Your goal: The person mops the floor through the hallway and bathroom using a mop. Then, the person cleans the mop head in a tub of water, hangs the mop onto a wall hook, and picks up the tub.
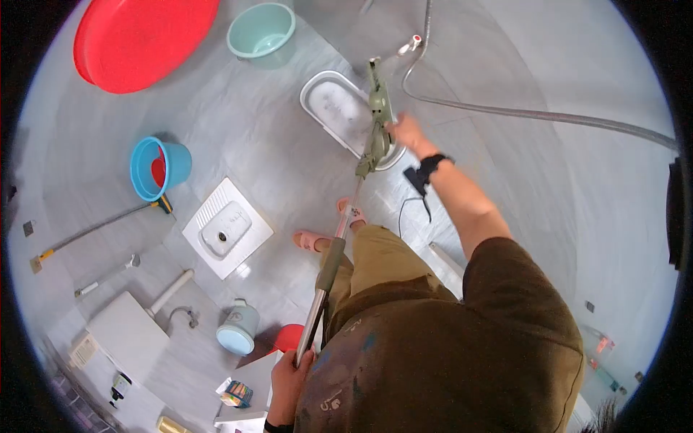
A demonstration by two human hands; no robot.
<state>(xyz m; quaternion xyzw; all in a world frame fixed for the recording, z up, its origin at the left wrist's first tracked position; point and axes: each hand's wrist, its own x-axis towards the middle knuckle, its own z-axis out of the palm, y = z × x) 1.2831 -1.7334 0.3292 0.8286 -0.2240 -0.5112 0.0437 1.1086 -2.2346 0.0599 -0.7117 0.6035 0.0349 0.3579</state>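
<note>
A mop with a green head (378, 115) and a metal pole with a green grip (330, 265) runs slantwise across the view. My left hand (291, 379), low beside my body, is wrapped round the pole's end. At the other end my right hand (410, 135) has its fingers closed at the edge of the mop head; they are partly hidden and slightly blurred. The mop head is over the right side of a long grey-rimmed bucket (309, 107) with whitish, sudsy-looking contents. I cannot tell whether the head touches the bucket.
A hose (534, 114) runs from the tap (413, 43) along the right. A squat toilet (245, 234) is set in the floor at left. Blue bucket (177, 167), green basin (263, 58), red tub (144, 43), squeegee (108, 232) and lidded bin (238, 326) stand around.
</note>
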